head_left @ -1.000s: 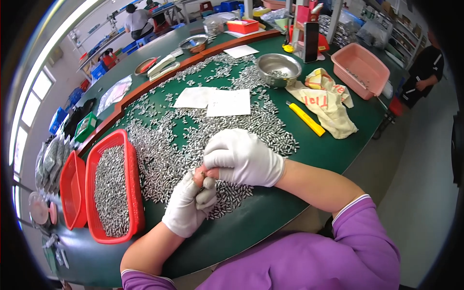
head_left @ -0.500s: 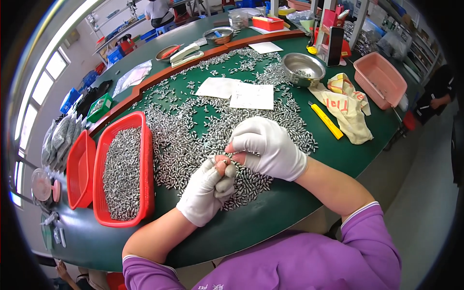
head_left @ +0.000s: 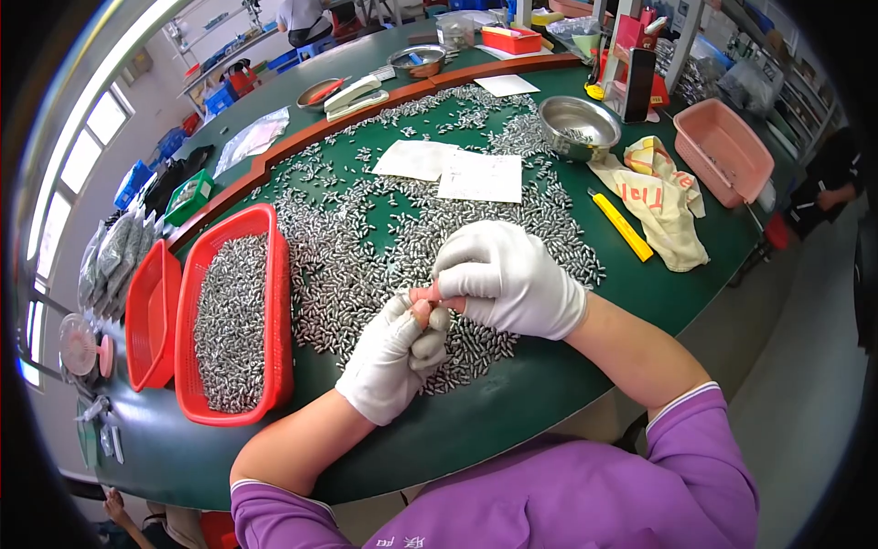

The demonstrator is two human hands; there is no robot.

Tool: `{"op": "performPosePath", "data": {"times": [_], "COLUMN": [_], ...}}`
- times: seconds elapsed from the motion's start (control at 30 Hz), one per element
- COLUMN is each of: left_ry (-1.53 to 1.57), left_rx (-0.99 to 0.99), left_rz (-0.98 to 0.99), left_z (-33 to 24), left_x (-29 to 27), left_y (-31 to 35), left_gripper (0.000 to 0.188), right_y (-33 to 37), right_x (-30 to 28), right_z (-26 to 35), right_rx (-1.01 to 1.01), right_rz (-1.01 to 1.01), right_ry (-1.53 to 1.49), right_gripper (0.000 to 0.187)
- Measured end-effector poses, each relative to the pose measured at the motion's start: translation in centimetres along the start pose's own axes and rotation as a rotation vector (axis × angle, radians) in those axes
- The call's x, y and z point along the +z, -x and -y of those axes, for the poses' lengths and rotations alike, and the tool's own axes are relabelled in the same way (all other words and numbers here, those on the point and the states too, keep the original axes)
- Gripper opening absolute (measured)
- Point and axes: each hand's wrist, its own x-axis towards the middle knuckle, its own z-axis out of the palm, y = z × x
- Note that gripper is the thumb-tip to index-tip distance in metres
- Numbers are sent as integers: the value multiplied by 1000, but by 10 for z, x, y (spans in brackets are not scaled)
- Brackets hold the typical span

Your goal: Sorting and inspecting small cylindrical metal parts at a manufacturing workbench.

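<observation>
The left forearm and right forearm cross the near edge of the green tabletop. The white-gloved left hand curls inward; the white-gloved right hand arches downward, its bare fingertips meeting the left's.

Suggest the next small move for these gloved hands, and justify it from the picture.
Perhaps ease the right hand slightly off the left hand: their fingers meet above the metal pieces, hiding anything between them, so a small gap might reveal it.
</observation>
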Motion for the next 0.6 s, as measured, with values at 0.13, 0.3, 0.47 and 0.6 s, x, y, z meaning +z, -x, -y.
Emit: {"op": "performPosePath", "data": {"times": [0.13,0.3,0.47,0.6], "left_ry": [45,130,167,142], "left_rx": [14,-21,-16,-8], "left_rz": [-58,-54,-70,-81], "left_z": [0,2,2,3], "left_x": [-2,-7,-9,-8], "left_y": [0,-1,-1,-2], "left_gripper": [19,20,20,19], "right_y": [0,10,15,16], "right_x": [-11,-24,-20,-18], "right_z": [-5,-21,-21,-18], "right_rx": [164,475,585,564], "right_rz": [-72,42,217,280], "right_ry": [227,415,309,299], "right_gripper": [17,10,10,10]}}
